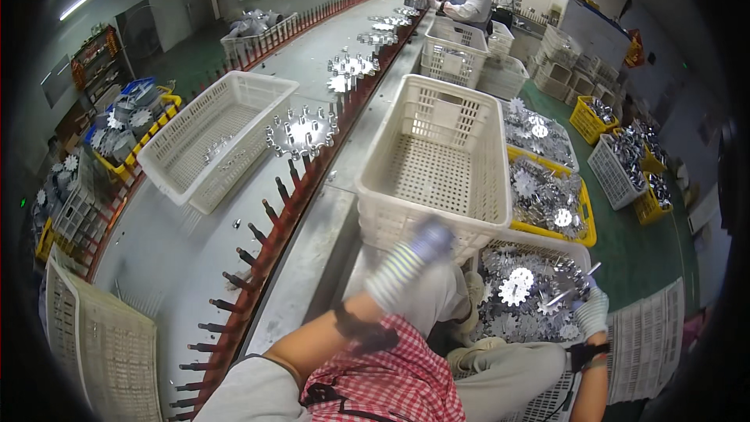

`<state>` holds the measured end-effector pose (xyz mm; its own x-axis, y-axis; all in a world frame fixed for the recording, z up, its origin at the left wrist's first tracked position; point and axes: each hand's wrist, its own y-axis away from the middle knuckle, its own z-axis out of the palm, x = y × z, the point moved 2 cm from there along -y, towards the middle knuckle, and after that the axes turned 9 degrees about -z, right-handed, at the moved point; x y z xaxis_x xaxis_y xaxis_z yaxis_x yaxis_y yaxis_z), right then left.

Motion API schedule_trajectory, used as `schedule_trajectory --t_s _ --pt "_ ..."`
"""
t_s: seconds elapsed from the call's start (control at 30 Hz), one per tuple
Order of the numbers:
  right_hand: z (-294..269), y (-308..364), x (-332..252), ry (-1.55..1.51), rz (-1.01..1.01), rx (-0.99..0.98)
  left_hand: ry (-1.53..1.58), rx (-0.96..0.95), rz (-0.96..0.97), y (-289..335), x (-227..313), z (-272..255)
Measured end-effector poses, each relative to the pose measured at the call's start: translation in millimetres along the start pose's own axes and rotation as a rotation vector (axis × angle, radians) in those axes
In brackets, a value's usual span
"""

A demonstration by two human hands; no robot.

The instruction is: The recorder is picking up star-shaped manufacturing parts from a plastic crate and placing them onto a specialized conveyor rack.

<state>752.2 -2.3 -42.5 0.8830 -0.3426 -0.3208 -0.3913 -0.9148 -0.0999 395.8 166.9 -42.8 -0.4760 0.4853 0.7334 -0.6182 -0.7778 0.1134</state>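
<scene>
My left hand (430,244), in a grey striped work glove, is smeared by motion beside the near wall of a white plastic basket (447,223). Its fingers cannot be made out. My right hand (592,305), in the same kind of glove, is at the right side of a lower white crate (574,248), its fingers closed around a shiny metal part (558,297). That part's full shape is partly hidden by the glove. Toothed metal discs (516,287), like sprockets, fill this crate. The upper basket shows only its perforated floor.
A conveyor (187,266) edged with upright dark pins (258,233) runs along my left. On it are a white basket (234,129) and stacks of toothed discs (302,133). A yellow crate (587,215) of parts is at the right; a co-worker (472,0) stands farther up the line.
</scene>
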Motion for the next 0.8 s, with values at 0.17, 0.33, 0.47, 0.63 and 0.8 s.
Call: schedule_trajectory --t_s 0.17,0.33,0.47,0.63,0.8 --pt "25.5 -48.3 57.9 0.067 -0.279 0.351 0.415 0.406 0.406 8.0 76.8 -104.8" --pt "49.3 -70.1 -26.6 -0.197 -0.383 0.370 0.467 0.473 0.502 29.3 110.8 -163.2" --pt "55.5 -56.8 -82.8 -0.478 -0.272 0.126 0.563 0.610 0.514 58.7 112.6 -154.6" --pt "34.3 -30.1 -155.2 -0.964 -0.430 -0.086 0.016 0.559 0.806 77.0 137.1 -76.0" --pt "21.0 -64.9 -135.6 -0.908 -0.323 0.119 -0.729 0.622 0.867 118.6 150.0 -27.5"
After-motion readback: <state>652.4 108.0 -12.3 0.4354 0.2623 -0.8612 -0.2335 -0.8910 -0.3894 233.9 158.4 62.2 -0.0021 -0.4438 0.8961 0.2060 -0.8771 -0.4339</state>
